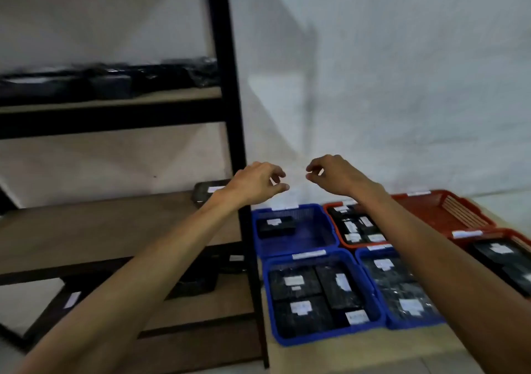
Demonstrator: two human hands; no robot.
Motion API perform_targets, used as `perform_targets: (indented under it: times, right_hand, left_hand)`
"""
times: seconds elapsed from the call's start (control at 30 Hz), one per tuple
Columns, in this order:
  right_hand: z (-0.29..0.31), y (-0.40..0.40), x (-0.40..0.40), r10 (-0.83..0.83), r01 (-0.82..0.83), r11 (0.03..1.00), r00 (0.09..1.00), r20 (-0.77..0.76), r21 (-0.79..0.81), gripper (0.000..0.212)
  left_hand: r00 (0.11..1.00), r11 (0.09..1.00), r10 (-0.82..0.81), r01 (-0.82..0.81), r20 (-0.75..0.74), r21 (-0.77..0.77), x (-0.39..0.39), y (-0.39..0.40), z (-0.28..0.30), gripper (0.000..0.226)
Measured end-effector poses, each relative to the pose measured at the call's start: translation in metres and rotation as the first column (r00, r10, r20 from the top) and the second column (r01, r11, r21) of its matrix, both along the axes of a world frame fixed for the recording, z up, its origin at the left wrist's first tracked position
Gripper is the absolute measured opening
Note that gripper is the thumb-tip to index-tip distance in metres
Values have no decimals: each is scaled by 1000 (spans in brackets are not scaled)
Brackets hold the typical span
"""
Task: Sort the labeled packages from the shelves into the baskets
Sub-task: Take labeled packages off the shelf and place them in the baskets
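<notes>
Left hand [253,184] and right hand [333,175] both empty, fingers loosely curled, raised near each other above the far blue plastic basket [324,235]. One black labeled package [275,225] lies inside it.

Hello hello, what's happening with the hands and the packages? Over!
Left hand and right hand empty, raised. One package on middle shelf beside left wrist. Baskets partly filled. Nothing blocking.

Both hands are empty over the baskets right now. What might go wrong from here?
1. The near blue basket looks almost full; another package may sit proud or slide off.
2. The labels are blurred here, so a package could be misread and missorted.
3. The black upright stands between the left hand and the shelf package; a reach might clip it.
</notes>
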State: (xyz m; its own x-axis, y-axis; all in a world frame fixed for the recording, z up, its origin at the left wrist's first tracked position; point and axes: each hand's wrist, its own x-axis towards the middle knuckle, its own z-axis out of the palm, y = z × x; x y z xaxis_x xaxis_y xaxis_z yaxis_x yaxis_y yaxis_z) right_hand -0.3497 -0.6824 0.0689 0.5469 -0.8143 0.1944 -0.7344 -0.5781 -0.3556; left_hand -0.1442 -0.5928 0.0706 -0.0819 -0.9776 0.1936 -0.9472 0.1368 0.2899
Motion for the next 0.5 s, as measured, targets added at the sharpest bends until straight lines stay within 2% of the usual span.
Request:
perform_targets:
  times: [0.13, 0.27, 0.5]
  right_hand:
    - [52, 46, 39, 85, -75, 992, 992, 97, -99, 24]
    - [100, 82, 83, 204, -167, 963, 964, 170, -209, 19]
    - [152, 99, 165, 346, -287, 905, 926, 152, -314, 22]
  left_hand:
    - [998, 994, 44, -48, -42, -97, 44, 62, 51, 38]
    - [990, 963, 108, -126, -88, -239, 94, 102, 90, 24]
    - [955, 875, 260, -295, -140, -385, 190, 127, 133, 24]
